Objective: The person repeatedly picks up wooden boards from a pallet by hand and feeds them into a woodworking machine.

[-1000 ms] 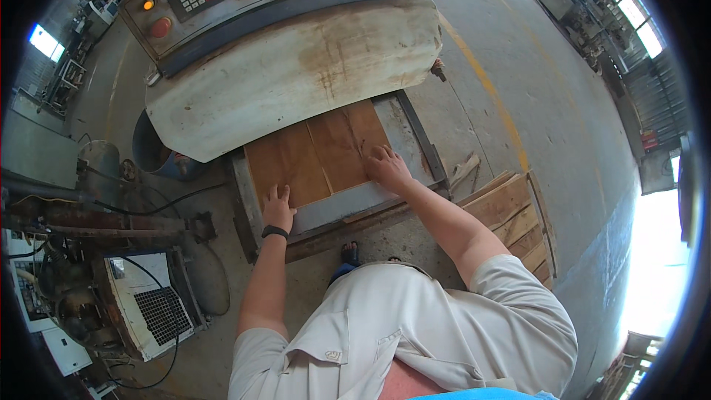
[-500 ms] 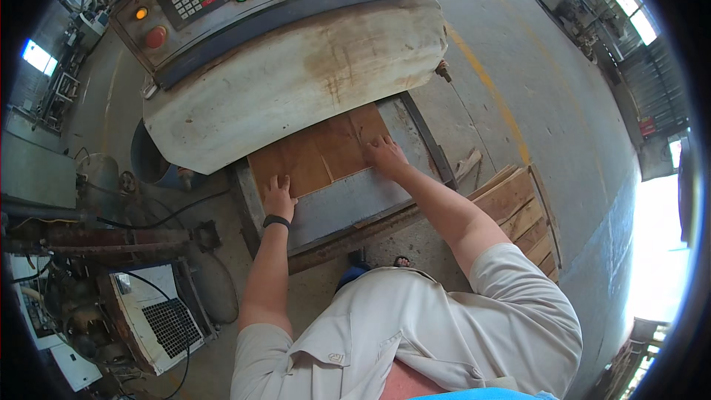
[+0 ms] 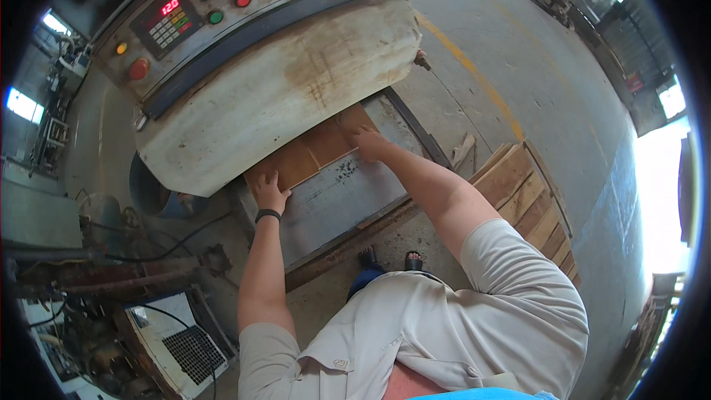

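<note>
Two flat, unclenched hands press on the wooden board (image 3: 311,154): left hand (image 3: 270,192) at its near-left corner, right hand (image 3: 368,141) at its right edge. Board lies on the grey feed table (image 3: 348,196), mostly under the machine hood (image 3: 281,89). Judged stiff and thin (push edges, palms down).

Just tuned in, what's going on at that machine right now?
A person stands at a machine's metal feed table, both palms flat on a wooden board. The left hand presses its near left corner, the right hand its right edge. The board's far part lies under the worn white hood.
</note>
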Demonstrator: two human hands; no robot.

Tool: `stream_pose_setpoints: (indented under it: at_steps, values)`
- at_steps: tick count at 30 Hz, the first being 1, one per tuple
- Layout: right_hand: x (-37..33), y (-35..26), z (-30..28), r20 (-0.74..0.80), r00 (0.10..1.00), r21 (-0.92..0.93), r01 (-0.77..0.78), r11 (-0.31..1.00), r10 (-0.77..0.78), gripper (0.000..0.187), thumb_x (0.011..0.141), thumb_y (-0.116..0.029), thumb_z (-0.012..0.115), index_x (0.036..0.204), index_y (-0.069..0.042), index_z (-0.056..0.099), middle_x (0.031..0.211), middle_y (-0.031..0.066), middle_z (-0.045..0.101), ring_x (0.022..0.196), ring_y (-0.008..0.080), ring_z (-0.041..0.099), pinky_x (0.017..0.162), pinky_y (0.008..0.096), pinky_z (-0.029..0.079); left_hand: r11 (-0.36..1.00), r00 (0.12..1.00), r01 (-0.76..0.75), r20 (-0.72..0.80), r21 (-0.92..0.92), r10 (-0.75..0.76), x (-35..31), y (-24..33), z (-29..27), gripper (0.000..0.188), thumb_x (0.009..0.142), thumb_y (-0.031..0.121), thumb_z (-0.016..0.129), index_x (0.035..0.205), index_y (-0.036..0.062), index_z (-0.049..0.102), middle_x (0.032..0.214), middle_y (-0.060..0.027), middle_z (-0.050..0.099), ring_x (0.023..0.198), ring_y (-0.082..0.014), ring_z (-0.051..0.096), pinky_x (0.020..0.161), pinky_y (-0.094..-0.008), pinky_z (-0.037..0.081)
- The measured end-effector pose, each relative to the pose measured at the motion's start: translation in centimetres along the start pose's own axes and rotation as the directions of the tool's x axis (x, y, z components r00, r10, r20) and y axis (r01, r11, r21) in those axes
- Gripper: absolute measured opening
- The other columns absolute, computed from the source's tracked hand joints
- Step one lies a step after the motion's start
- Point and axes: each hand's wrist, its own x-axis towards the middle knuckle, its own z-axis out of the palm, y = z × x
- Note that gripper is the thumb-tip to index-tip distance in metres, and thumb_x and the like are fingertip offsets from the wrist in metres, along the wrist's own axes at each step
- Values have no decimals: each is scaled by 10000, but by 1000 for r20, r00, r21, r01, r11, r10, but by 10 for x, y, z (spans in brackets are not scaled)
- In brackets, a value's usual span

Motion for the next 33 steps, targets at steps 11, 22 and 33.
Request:
stream_pose_setpoints:
  at_steps: [11,22,33]
  values:
    - [-138,-15,48,-357,933,334,92,938,36,380,813,-107,639,1189,-61,655,1341,131,579,1197,340,555,1004,433,475,849,920,-391,-123,-355,372,-57,78,31,602,838,120,753,1371,-17,508,1410,-263,450,1323,-427,422,1131,-475,353]
    - [-530,-16,198,10,548,682,-616,395,837,326,853,-147,543,1145,-83,674,1157,166,628,1141,351,598,956,449,503,627,712,-315,259,-713,653,-207,223,125,491,905,58,683,1366,-24,536,1246,-172,647,1126,-252,630,989,-354,499]
    - [-877,-138,444,653,60,332,-919,-214,755,318,774,-282,690,1019,-93,760,1067,171,718,999,348,683,884,451,545,571,457,-494,363,-656,812,-346,395,203,485,867,80,713,1328,5,582,1190,-162,664,1041,-242,663,930,-347,527]
